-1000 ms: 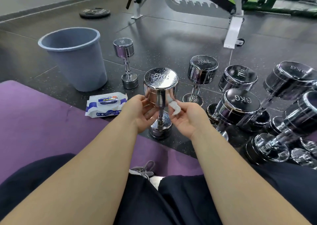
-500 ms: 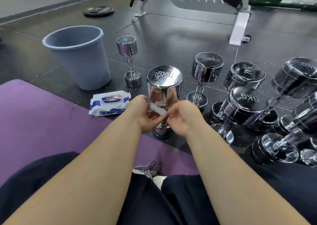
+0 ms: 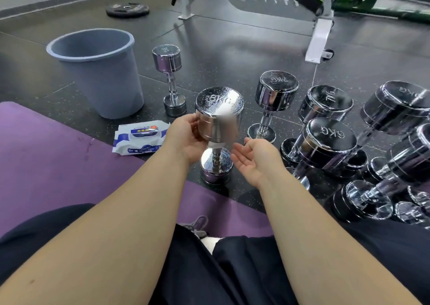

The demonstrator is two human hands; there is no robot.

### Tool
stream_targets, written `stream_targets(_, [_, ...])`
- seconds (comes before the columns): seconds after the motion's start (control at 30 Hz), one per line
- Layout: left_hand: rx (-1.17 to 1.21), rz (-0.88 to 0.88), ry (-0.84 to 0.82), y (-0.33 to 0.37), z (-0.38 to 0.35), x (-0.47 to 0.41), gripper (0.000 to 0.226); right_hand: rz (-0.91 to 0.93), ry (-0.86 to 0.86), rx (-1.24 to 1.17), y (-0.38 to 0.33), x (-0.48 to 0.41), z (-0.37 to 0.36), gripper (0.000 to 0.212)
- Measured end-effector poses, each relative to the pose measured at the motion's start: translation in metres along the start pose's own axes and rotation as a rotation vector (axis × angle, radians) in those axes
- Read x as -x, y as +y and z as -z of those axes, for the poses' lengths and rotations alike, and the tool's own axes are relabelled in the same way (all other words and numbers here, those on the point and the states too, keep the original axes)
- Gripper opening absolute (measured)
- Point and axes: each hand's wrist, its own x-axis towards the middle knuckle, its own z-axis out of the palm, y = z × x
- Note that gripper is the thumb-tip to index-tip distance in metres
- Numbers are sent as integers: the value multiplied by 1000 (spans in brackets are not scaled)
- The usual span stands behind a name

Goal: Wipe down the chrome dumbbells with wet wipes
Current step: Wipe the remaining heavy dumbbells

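A chrome dumbbell marked 8KG stands on end on the dark floor just past the purple mat, its top face beaded with wet. My left hand cups the left side and underside of its upper head, fingers curled, and a small white piece of wet wipe shows at my fingertips under the head. Just right of the handle, my right hand hovers palm up with relaxed fingers, holding nothing and apart from the dumbbell.
A pack of wet wipes lies at the edge of the purple mat. A grey bin and a small dumbbell stand at left. A 7KG dumbbell and several more crowd the right. A bench frame stands behind.
The wipe passed from my right hand to my left. My left hand rose to the upper head, and my right hand opened and drew back to the right.
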Motion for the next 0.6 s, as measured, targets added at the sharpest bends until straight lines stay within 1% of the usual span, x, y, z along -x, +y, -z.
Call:
stream_targets(0.07, [-34, 0, 30, -3, 7, 0, 25, -48, -11, 12, 3, -2, 1, 26])
stream_targets(0.13, [-46, 17, 47, -9, 18, -5, 21, -89, -72, -17, 2, -1, -3, 15])
stream_targets(0.17, [-41, 19, 70, -13, 24, -10, 15, -97, -105, -50, 2, 0, -5, 16])
stream_targets(0.2, [-48, 15, 95, -17, 28, -12, 17, -95, -134, -86, 3, 2, -7, 17])
stream_targets(0.23, [-69, 20, 114, -22, 30, -11, 23, -90, -161, -115, 4, 4, -8, 18])
stream_targets(0.3, [-157, 12, 99, -31, 28, -7, 15, -79, -199, -115, 10, 4, -9, 17])
stream_targets(0.33, [-193, 9, 82, -37, 27, -4, 18, -65, -211, -94, 14, 2, -9, 16])
stream_targets(0.43, [-280, -21, -13, -46, 24, 1, 26, 61, -155, -54, 21, -10, -6, 21])
stream_targets(0.5, [-312, -72, -26, -42, 27, -3, 27, 152, -106, -90, 20, -20, -7, 21])
stream_targets(0.57, [-245, -145, 2, -35, 29, -10, 29, 219, -114, -132, 16, -26, -12, 23])
stream_targets(0.6, [-198, -177, 22, -33, 29, -14, 29, 251, -125, -114, 16, -29, -16, 24])
